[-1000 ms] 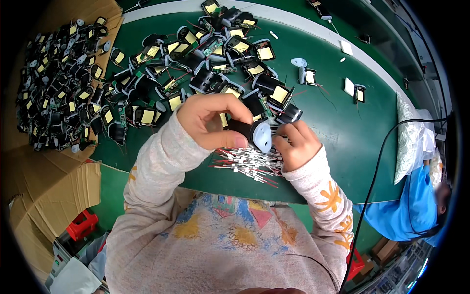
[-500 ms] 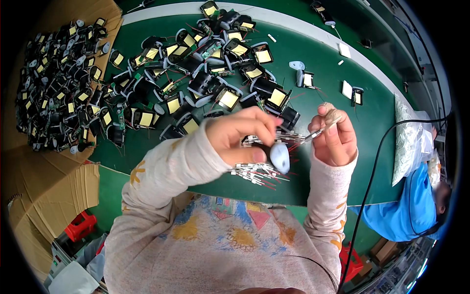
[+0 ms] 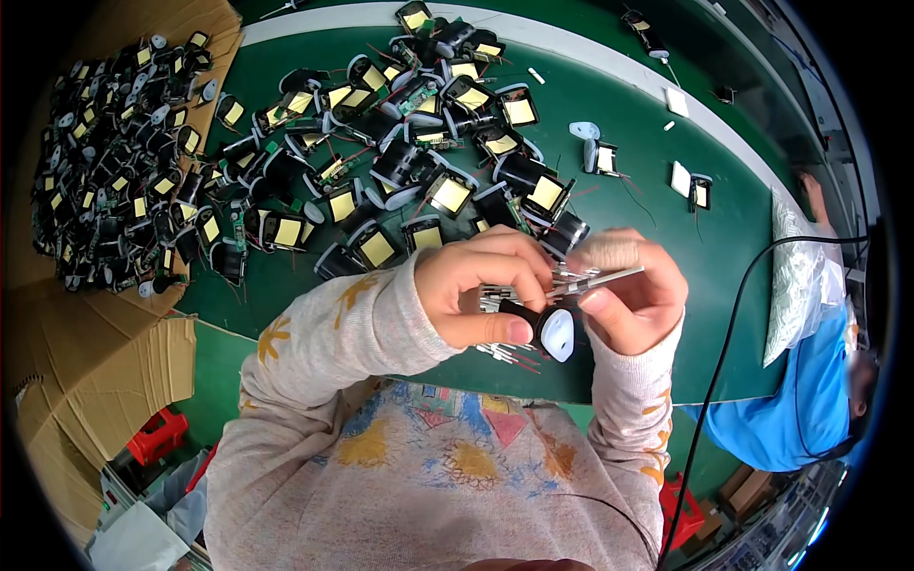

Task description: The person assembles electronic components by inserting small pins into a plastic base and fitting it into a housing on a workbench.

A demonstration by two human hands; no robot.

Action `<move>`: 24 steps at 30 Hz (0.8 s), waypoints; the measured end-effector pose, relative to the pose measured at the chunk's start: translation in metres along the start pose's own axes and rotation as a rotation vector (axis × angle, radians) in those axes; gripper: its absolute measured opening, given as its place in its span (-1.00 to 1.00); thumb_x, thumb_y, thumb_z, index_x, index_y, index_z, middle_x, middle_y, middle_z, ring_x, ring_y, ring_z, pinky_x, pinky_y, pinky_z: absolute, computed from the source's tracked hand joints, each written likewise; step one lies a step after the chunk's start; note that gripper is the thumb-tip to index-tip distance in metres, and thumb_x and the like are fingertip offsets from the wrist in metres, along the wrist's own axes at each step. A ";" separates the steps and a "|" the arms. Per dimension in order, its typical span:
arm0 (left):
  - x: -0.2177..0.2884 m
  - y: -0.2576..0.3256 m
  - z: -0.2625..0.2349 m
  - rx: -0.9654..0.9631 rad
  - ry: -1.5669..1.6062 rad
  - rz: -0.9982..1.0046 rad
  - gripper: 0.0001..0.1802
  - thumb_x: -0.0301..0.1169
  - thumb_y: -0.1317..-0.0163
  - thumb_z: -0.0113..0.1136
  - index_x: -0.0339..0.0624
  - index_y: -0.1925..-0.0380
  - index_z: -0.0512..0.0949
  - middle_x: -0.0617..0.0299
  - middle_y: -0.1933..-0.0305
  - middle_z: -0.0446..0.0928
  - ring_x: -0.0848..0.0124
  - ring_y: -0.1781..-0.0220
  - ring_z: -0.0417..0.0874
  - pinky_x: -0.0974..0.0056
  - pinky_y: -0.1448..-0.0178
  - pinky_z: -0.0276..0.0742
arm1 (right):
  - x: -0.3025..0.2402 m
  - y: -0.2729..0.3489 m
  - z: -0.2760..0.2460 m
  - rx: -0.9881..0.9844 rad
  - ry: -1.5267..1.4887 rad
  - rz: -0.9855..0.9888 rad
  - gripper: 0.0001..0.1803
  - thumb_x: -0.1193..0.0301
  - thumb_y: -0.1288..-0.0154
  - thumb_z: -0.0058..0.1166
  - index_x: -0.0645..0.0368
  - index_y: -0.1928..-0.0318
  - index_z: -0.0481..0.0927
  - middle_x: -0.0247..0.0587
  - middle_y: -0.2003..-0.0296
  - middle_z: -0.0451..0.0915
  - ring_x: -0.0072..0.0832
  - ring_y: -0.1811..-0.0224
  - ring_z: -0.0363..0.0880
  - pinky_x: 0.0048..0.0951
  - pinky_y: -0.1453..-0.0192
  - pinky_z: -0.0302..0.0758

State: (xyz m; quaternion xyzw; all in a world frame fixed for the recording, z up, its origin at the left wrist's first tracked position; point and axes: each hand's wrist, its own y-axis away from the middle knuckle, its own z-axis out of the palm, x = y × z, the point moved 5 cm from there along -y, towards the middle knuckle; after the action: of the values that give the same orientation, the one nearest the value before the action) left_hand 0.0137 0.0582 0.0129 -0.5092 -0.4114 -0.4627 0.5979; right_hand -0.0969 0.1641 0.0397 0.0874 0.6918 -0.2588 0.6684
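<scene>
My left hand (image 3: 486, 290) is closed around a small black housing with a pale blue-grey oval end cap (image 3: 557, 336). The cap faces right, toward my other hand. In my right hand (image 3: 636, 293), pinched between thumb and fingers, are slim silver tweezers (image 3: 611, 279). Their tip reaches left, just above the housing; whether it touches is hard to tell. A beige cover wraps a right finger. Under and behind the hands lies a bundle of small white-ended parts with red wires (image 3: 509, 355), partly hidden.
Many similar black housings (image 3: 395, 162) with yellow pads are heaped behind and left, more on a cardboard sheet (image 3: 214, 105). Two housings lie farther right on the green table (image 3: 657, 247). A black cable (image 3: 733, 314) hangs at right beside a clear bag (image 3: 795, 276). Someone in blue (image 3: 785, 409) is beyond.
The right hand has come left and down, bringing the tweezers over the housing. My left hand has shifted slightly right and down, still holding the housing.
</scene>
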 end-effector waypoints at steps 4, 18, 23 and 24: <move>-0.002 -0.001 -0.001 -0.016 0.009 -0.033 -0.79 -0.37 -0.01 0.29 -0.27 0.47 0.49 0.12 0.25 0.41 0.22 0.07 0.39 0.14 -0.11 0.22 | -0.014 -0.004 0.004 0.020 0.139 -0.082 -0.78 0.59 0.15 0.31 0.29 0.38 0.62 -0.17 0.45 0.59 -0.43 0.46 0.55 -0.49 0.37 0.45; -0.008 0.008 -0.004 0.213 0.383 -0.135 -0.84 -0.65 -0.04 0.21 -0.30 0.36 0.48 0.24 0.28 0.45 0.52 0.21 0.47 0.43 0.13 0.40 | -0.051 0.014 -0.024 0.455 0.158 -0.285 -0.83 0.53 0.04 0.26 0.32 0.44 0.53 -0.10 0.52 0.56 -0.38 0.49 0.56 -0.42 0.35 0.53; 0.003 0.013 -0.012 0.339 -0.132 0.075 -0.75 -0.67 0.12 0.33 -0.29 0.40 0.49 0.21 0.40 0.50 0.45 0.37 0.52 0.39 0.28 0.41 | -0.063 0.020 -0.001 0.192 0.466 -0.497 -0.77 0.51 0.19 0.35 0.35 0.49 0.57 -0.07 0.54 0.58 -0.26 0.50 0.62 -0.44 0.46 0.56; 0.007 0.010 -0.012 0.362 -0.238 0.188 -0.72 -0.66 0.19 0.36 -0.27 0.42 0.51 0.18 0.44 0.53 0.38 0.45 0.53 0.38 0.37 0.41 | -0.064 0.020 0.001 0.167 0.460 -0.534 -0.75 0.57 0.28 0.35 0.35 0.48 0.59 -0.06 0.51 0.59 -0.26 0.50 0.62 -0.44 0.47 0.56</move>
State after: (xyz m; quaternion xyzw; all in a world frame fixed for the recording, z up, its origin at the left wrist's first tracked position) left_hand 0.0255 0.0454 0.0160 -0.4805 -0.5060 -0.2604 0.6673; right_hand -0.0810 0.1948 0.0972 0.0138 0.7991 -0.4536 0.3944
